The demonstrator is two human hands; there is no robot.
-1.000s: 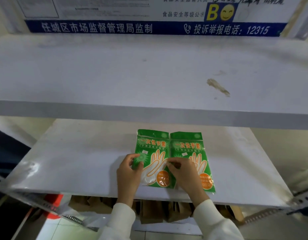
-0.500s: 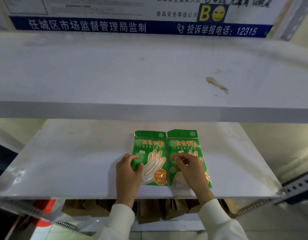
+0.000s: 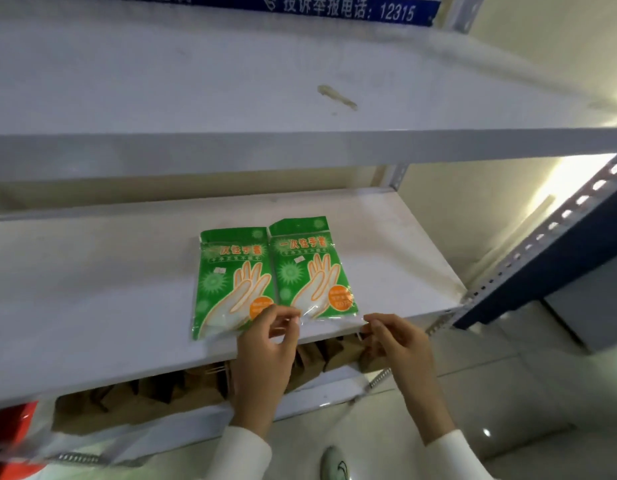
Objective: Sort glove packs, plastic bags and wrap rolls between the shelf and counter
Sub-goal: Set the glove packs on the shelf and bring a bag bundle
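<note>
Hands: both of mine sit low in the middle of the frame, at the front edge of the middle shelf.
Left hand: thumb and forefinger pinch the clear bottom edge where the two glove packs meet; the other fingers curl loosely.
Right hand: fingertips touch the shelf lip by the right pack's lower right corner; I cannot tell whether they grip the plastic.
Left glove pack: lies flat just above my left hand, long axis running from the shelf front to the back, tilted slightly.
Right glove pack: lies flat beside it, edges touching, set a little further back.
Key relation: both packs lie straight ahead of my hands, bottoms toward me; my left hand is nearer.
Below: brown paper bags on the lower shelf.
Above: top shelf carries a smear.
Judgement: I seem to be squaring the packs or about to lift one.
</note>
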